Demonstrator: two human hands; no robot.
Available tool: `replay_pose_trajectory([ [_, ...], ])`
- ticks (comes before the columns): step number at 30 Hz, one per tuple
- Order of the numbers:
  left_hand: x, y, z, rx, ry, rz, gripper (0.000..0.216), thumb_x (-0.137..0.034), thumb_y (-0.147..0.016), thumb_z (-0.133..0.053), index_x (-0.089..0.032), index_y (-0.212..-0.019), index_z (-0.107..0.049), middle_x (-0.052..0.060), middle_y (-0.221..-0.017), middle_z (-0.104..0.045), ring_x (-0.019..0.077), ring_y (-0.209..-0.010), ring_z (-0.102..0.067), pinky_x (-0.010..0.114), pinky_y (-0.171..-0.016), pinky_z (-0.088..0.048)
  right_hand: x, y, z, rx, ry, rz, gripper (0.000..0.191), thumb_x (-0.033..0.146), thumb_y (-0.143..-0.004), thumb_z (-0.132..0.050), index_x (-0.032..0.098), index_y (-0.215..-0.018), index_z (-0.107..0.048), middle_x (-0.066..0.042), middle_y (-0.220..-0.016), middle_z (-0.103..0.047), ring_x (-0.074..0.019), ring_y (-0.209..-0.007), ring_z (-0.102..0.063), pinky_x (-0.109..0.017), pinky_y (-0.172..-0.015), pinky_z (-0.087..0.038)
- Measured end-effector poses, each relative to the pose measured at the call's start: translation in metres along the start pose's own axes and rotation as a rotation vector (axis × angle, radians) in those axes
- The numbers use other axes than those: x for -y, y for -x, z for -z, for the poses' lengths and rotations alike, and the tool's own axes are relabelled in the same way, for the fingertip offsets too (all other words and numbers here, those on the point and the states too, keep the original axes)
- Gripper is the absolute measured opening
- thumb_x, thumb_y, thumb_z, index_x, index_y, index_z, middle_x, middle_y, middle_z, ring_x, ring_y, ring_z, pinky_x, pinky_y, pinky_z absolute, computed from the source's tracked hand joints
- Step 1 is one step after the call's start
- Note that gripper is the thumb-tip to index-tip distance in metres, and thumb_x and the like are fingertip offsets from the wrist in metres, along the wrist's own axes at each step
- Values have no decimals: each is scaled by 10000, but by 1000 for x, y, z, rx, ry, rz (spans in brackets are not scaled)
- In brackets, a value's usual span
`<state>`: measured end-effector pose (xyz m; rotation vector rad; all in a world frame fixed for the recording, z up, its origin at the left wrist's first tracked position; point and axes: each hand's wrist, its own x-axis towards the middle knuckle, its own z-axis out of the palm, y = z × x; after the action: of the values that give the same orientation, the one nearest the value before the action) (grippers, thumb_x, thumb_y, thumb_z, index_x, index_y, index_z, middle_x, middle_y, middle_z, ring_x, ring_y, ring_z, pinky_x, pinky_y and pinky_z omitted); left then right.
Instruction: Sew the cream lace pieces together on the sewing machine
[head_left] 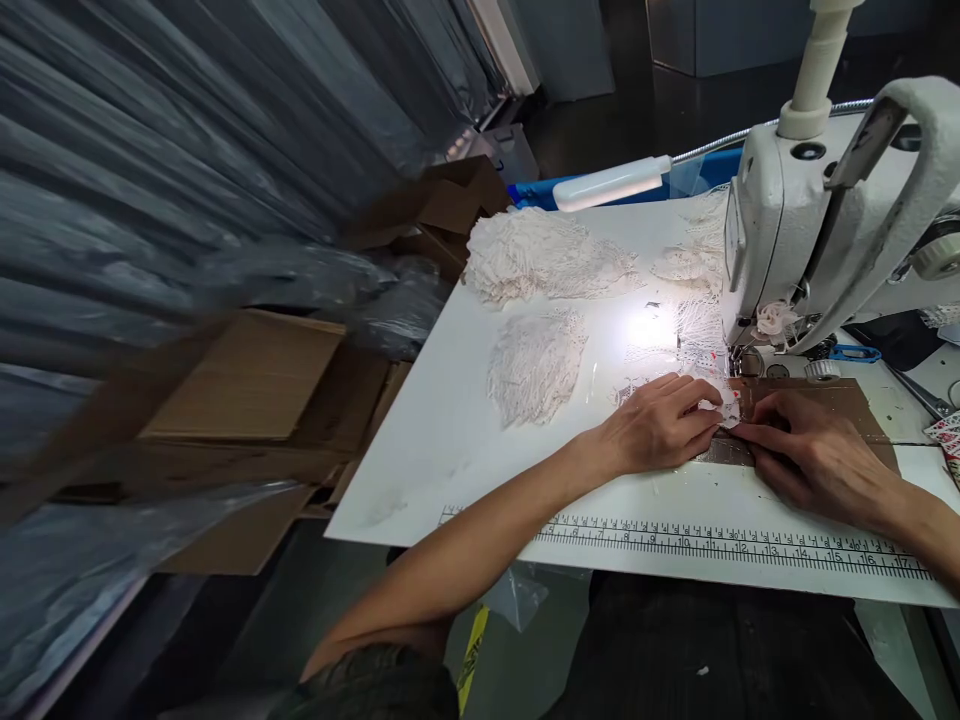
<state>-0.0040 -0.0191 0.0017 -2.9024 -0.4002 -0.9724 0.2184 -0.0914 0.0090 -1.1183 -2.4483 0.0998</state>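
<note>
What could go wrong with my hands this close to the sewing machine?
1. The left hand is near the stitching end of the sewing machine; a slip might bring its fingers too close.
2. The small white piece between the hands looks thin, so uneven pressure could pucker it.
3. The loose white fringe beside the machine head might snag.

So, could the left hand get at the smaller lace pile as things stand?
Probably yes: nothing solid seems to stand between the left hand and the smaller lace pile on the tabletop, though the fingers would likely have to leave the white lace piece first.
</note>
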Motion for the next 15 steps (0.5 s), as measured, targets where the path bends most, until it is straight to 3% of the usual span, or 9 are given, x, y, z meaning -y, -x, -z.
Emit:
replay_pose_trajectory([
  [7,0,-1,0,2,-74,-34,176,-146,-921,-531,-154,-773,-627,35,-929,-720,128,-752,-622,285,-665,-496,4,1,0,27,-7,-29,322,211,-940,-421,194,-1128,-682,-113,-992,-587,-221,-902,-588,-357,-725,-522],
  [15,-1,2,-4,-10,-18,-26,125,-121,-938,-527,-129,-860,-624,54,-965,-728,141,-852,-671,278,-753,-528,6,2,-1,50,-24,-69,310,215,-939,-470,225,-1170,-678,-113,-1016,-598,-225,-869,-599,-364,-715,-518],
])
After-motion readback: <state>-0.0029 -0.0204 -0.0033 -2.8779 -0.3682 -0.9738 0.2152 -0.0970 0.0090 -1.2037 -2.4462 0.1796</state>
